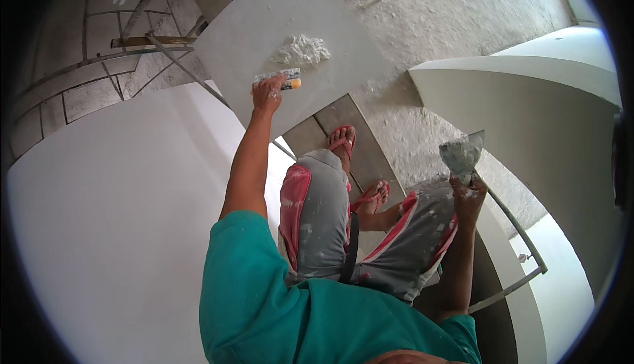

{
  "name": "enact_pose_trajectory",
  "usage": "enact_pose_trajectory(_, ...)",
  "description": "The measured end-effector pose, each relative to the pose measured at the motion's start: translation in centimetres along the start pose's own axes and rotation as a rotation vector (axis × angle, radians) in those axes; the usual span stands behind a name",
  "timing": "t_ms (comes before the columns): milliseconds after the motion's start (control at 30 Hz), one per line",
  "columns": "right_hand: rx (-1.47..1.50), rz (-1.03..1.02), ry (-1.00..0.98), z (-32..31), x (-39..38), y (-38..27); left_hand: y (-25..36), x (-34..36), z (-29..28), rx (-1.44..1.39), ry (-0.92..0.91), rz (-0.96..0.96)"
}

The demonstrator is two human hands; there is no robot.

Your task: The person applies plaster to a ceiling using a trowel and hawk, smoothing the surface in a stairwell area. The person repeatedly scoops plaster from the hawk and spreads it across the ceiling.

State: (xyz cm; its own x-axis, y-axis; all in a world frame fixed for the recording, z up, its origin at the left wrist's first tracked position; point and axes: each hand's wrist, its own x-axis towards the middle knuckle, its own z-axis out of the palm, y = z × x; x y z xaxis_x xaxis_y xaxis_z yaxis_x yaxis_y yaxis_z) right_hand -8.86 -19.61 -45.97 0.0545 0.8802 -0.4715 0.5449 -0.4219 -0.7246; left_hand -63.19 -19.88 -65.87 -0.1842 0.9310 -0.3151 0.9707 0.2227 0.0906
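White putty lay on the tabletop; the left hand gripped a scraper nearer its left edge, the right hand a laden trowel. Portioning, it seemed, needed a flat scrape next.

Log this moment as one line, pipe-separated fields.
left hand: grips scraper over pale board, beside white paste mound | right hand: holds trowel loaded with paste, away from board | worn: red flip-flops
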Motion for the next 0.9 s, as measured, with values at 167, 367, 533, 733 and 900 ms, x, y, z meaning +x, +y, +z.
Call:
enact_pose_trajectory(167,0.047,-0.087,-0.013,3.7,4.7,1.2,-1.3,3.3,4.3,-0.021,0.028,0.029)
enact_pose_trajectory(367,0.061,-0.155,-0.093,6.5,6.9,2.2,-0.6,3.5,5.8,-0.001,-0.138,-0.04)
enact_pose_trajectory(533,0.017,-0.117,-0.108,5.8,6.1,2.5,-4.4,3.3,2.4,0.012,-0.173,-0.121)
enact_pose_trajectory(733,-0.059,-0.05,-0.044,5.4,4.6,4.1,-9.5,5.6,3.2,-0.065,0.007,-0.35)
enact_pose_trajectory(900,-0.035,-0.148,-0.021,6.9,4.3,5.4,-5.8,2.4,5.7,-0.085,-0.137,-0.215)
